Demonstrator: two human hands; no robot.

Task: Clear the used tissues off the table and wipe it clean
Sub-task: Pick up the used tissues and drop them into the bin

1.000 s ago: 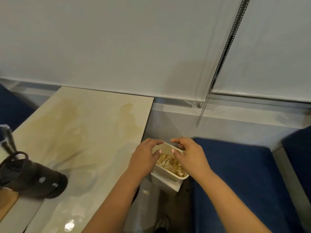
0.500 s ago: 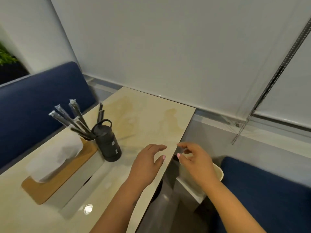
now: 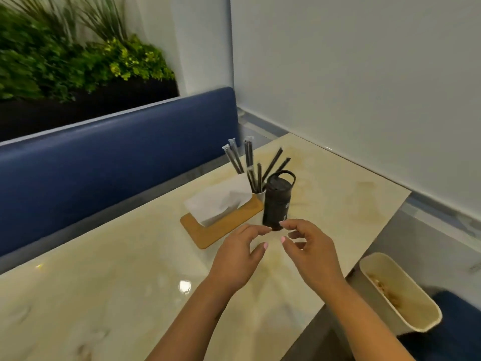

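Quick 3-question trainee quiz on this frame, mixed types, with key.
1. True or false: the left hand holds a tissue.
2. What stands just beyond both hands? A) black bottle B) plate C) kettle
3. Fill in: the white bin sits off the table's ____ edge.

Key: 1 false, both it and the right hand are empty with loosely curled fingers. 2 A. 3 right.

Counter (image 3: 125, 269): glossy cream with faint yellow-brown marbling. Bench backrest (image 3: 109, 162): solid navy blue. Bottle (image 3: 277, 201): matte black. Tray (image 3: 223, 226): tan wood tone. Napkins (image 3: 218, 201): white. Wrapped straws (image 3: 247, 162): black. Bin (image 3: 416, 327): cream, brown-stained inside. Plants (image 3: 73, 58): green, some yellow-green. Fingernails on each hand: pink.
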